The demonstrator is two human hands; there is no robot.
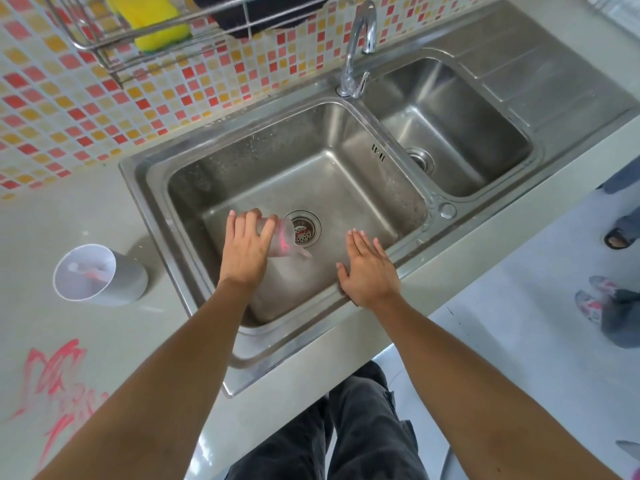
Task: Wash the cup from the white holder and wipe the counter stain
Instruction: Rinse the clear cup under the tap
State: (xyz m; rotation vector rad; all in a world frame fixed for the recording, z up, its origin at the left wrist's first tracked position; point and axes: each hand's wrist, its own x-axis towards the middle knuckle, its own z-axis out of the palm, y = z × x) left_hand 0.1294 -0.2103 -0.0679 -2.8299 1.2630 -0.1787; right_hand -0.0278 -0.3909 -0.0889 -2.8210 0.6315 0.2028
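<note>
Your left hand (pixel 246 249) grips the clear plastic cup (pixel 285 237) low in the left basin (pixel 346 188), just beside the drain strainer (pixel 306 228). Your right hand (pixel 367 271) lies flat and spread on the sink's front rim. Careful: it's a one-handed hold, and if that plastic is wet it could slip and clatter down. The cup is tipped on its side, long axis running left to right, mouth aimed towards the strainer.

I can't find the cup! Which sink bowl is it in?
The bigger bowl: the left hand grips the clear cup above its drain. The smaller bowl, right of the tap, holds none.
</note>
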